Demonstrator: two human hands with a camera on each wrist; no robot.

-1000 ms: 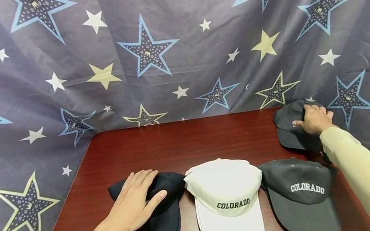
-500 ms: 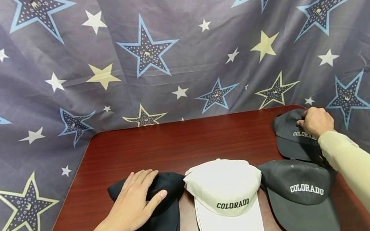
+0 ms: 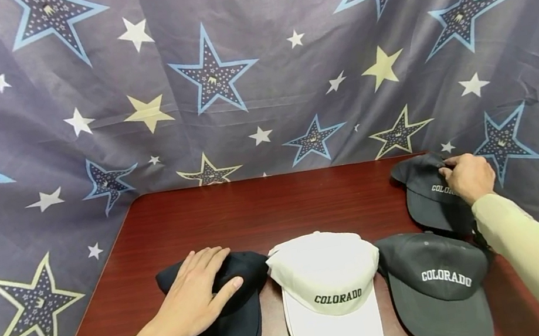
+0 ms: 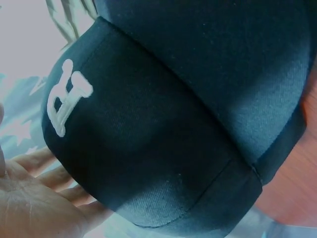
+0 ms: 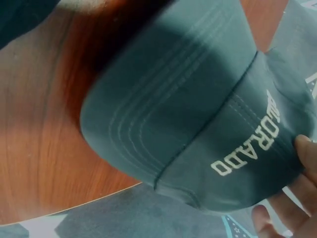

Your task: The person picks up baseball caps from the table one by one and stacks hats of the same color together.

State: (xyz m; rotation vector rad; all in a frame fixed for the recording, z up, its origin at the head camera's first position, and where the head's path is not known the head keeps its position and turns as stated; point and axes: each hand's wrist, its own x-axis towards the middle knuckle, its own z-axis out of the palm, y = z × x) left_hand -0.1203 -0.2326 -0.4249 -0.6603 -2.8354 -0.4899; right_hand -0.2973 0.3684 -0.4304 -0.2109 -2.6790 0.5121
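My left hand (image 3: 190, 300) rests flat on the crown of a black baseball cap (image 3: 227, 329) at the front left, fingers straight. In the left wrist view, that black cap (image 4: 143, 124) shows a white embroidered mark. At the table's far right corner my right hand (image 3: 470, 177) pinches the crown of a dark grey baseball cap (image 3: 428, 204), its brim toward me. In the right wrist view, the thumb lies on the front of this grey cap (image 5: 198, 114), beside the COLORADO lettering, with other fingers at the crown's edge.
A white COLORADO cap (image 3: 327, 277), apparently stacked on another, stands at the front middle. Right of it is a dark grey COLORADO cap (image 3: 438, 282), just in front of the held one. The reddish-brown table (image 3: 275, 202) meets a star-patterned cloth (image 3: 285, 70) behind.
My right hand has gone from spread fingers over the far grey cap to a pinch on its crown. The cap has shifted and its lettering now shows. My left hand has stayed put.
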